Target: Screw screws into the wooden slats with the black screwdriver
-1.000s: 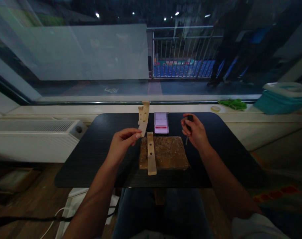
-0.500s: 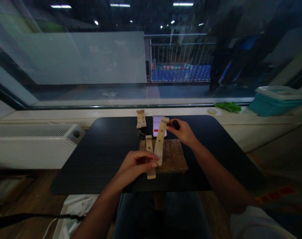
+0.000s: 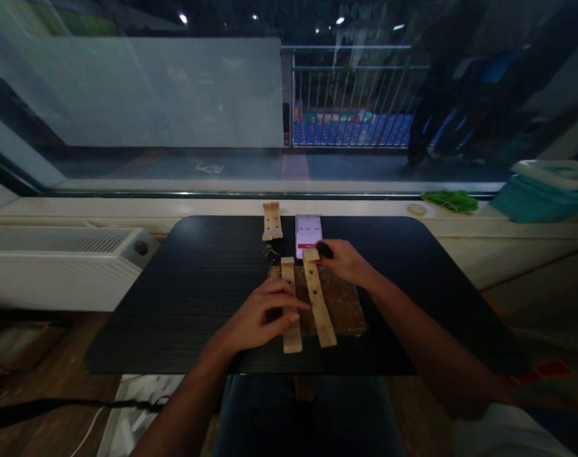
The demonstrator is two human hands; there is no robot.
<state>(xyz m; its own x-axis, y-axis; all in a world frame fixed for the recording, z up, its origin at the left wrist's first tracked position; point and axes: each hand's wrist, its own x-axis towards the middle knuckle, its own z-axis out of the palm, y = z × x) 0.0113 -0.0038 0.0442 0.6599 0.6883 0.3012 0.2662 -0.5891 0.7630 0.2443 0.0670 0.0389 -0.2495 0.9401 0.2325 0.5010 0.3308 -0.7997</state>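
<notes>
Two pale wooden strips, each with drilled holes and a raised block at its far end, lie across a brown board. My left hand [image 3: 264, 315] reaches over the left strip [image 3: 292, 343] with fingers apart. Its index fingertip is at the edge of the right strip [image 3: 323, 314], which lies tilted. My right hand [image 3: 348, 261] is closed around a short black object [image 3: 325, 249], of a kind I cannot make out. Those fingers are at the far block of the right strip; whether they pinch it is hidden. The brown board [image 3: 344, 304] shows a glossy, rough surface.
Two more wooden pieces [image 3: 272, 222] stand at the table's far edge. Small metal parts [image 3: 269, 251] lie before them, beside a lit phone [image 3: 308, 230]. The dark table [image 3: 188, 298] meets a sill with green leaves [image 3: 453, 201] and a teal container [image 3: 540, 193].
The right strip has come down onto the board and swung its near end to the right. My left fingers have let go of that end and spread. My right hand has lowered.
</notes>
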